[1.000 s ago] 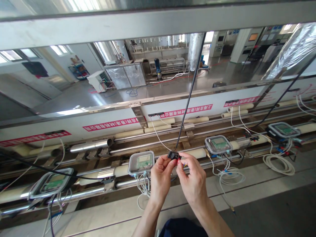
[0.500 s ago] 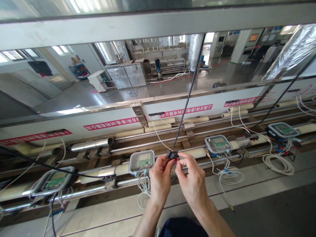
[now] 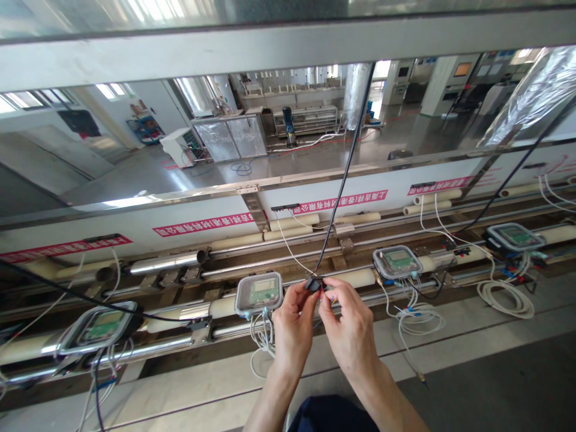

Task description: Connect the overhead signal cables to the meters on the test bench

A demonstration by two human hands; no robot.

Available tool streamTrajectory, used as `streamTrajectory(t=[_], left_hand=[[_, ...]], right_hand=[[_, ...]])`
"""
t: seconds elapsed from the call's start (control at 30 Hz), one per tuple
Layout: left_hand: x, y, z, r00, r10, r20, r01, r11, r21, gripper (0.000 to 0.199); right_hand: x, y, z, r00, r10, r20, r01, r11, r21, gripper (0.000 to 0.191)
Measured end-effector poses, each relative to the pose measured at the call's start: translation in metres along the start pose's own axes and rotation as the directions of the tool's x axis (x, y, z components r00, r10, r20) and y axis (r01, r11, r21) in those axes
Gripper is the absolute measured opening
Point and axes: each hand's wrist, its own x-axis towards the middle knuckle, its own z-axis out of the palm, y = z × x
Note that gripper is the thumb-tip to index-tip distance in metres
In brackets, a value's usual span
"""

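Note:
My left hand (image 3: 293, 317) pinches a small black connector block (image 3: 314, 284) at the centre, above the metal rails. Close against its right side, the fingers of my right hand (image 3: 348, 315) are pinched around thin coloured wires (image 3: 323, 292), partly hidden by the fingertips. A black cable (image 3: 344, 180) comes down from the top frame to the block, and a thin white cable (image 3: 288, 243) reaches it from the upper left. Just left of my left hand is a clear-lidded meter box (image 3: 258, 294) with coiled white cables below.
More clear-lidded boxes stand along the rails, at right (image 3: 396, 263), far right (image 3: 515, 237) and left (image 3: 99, 329). Coiled cables (image 3: 506, 297) hang over the front ledge (image 3: 216, 390). A metal beam (image 3: 270, 45) crosses the top. Beige rollers (image 3: 288, 233) lie behind.
Both hands stay almost in place at the black block, with only slight finger shifts. The coloured wires show a little differently between the fingertips.

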Motion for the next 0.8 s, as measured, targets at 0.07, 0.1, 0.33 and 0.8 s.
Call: streamTrajectory(t=[0.07,0.1,0.33,0.8], left_hand=[[0.0,-0.003,0.0,1.0,-0.011,0.001,0.011,0.999,-0.044,0.021],[0.001,-0.004,0.001,1.0,-0.017,0.001,0.017,0.997,-0.075,0.022],[0.001,-0.003,0.005,0.989,-0.099,0.108,0.132,0.925,-0.356,0.026],[0.003,-0.002,0.007,0.972,-0.162,0.172,0.221,0.881,-0.419,0.023]], right_hand=[[-0.001,0.001,0.0,1.0,0.023,0.002,-0.023,0.999,0.045,0.012],[-0.002,0.002,0.0,0.999,0.046,0.006,-0.046,0.996,0.08,0.011],[-0.003,0.017,-0.003,0.896,0.368,0.248,-0.443,0.774,0.453,0.015],[0.015,0.028,-0.015,0.632,0.449,0.632,-0.768,0.474,0.431,0.019]])
